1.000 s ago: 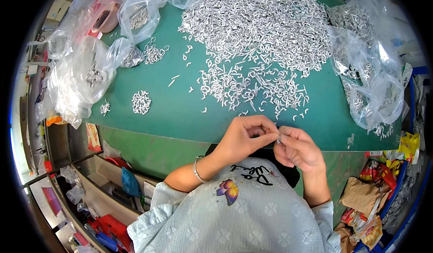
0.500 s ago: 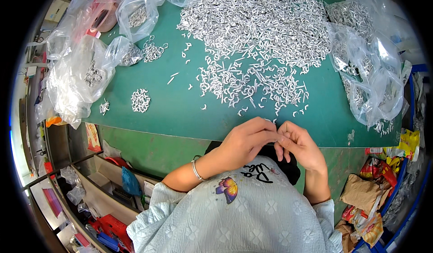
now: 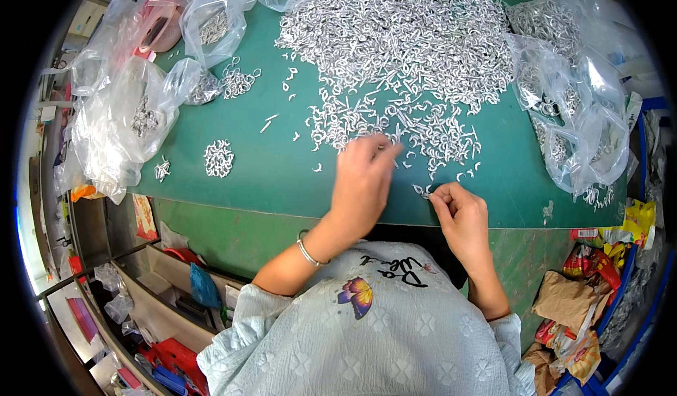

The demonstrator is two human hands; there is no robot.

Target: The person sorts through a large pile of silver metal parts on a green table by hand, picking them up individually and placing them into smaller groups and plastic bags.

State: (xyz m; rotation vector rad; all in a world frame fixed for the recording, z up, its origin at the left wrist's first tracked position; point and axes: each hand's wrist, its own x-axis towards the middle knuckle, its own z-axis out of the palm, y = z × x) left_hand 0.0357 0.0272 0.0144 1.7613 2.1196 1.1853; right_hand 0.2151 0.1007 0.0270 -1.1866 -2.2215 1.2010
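At the near edge of a loose scatter of small silver curved metal pieces (image 3: 430,131) is my left hand (image 3: 361,184), smeared by motion. Its thumb and forefinger extend over the pieces; whether it holds one cannot be made out. Close to the table's front edge, my right hand (image 3: 462,220) has its thumb and forefinger pinched together. A small silver metal piece (image 3: 425,194) shows at those fingertips, beside another lying on the green table (image 3: 275,177). Behind the scatter rises a large heap of silver pieces (image 3: 395,29).
A round cluster of curved pieces (image 3: 218,158) and a smaller bunch (image 3: 162,169) lie on the left. Behind them are linked rings (image 3: 238,81). Clear plastic bags (image 3: 127,135) crowd the left side; more bags (image 3: 589,128) stand on the right. An open drawer (image 3: 166,272) is below left.
My hands were together at the table's front edge. The left has moved forward to the scattered pieces, while the right stays near the edge, a little lower.
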